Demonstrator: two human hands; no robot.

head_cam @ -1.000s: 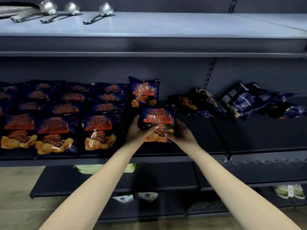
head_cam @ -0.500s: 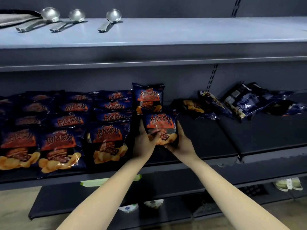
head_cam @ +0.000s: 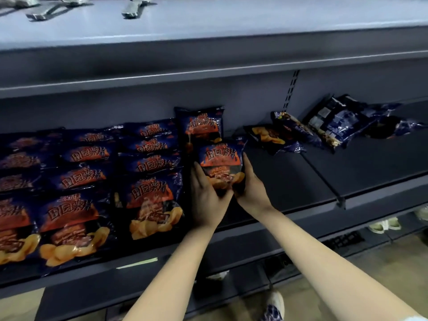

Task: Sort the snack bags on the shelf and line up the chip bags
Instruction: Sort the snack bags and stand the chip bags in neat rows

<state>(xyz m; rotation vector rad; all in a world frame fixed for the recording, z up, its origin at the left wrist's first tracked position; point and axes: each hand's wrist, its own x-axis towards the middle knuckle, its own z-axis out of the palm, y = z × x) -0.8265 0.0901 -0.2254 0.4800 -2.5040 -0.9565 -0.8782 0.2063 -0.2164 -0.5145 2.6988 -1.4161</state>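
A dark blue chip bag (head_cam: 221,162) with red and orange print stands upright on the dark middle shelf (head_cam: 289,181), held between both hands. My left hand (head_cam: 206,198) grips its left edge and my right hand (head_cam: 251,191) grips its right edge and bottom. Behind it another bag (head_cam: 200,127) stands against the back wall. To the left, rows of the same bags (head_cam: 88,181) lie overlapping, lined up front to back. Loose bags (head_cam: 271,135) and several darker blue bags (head_cam: 335,121) lie jumbled at the right rear.
The upper shelf (head_cam: 208,22) carries metal ladles (head_cam: 136,8) at the far left. A shelf divider (head_cam: 324,179) splits the middle shelf to the right of my hands. Lower shelves hold small items, and white shoes (head_cam: 384,224) sit at the lower right.
The camera has moved closer and tilted. Both hands have set the bag a little further back and more upright, just in front of the standing bag.
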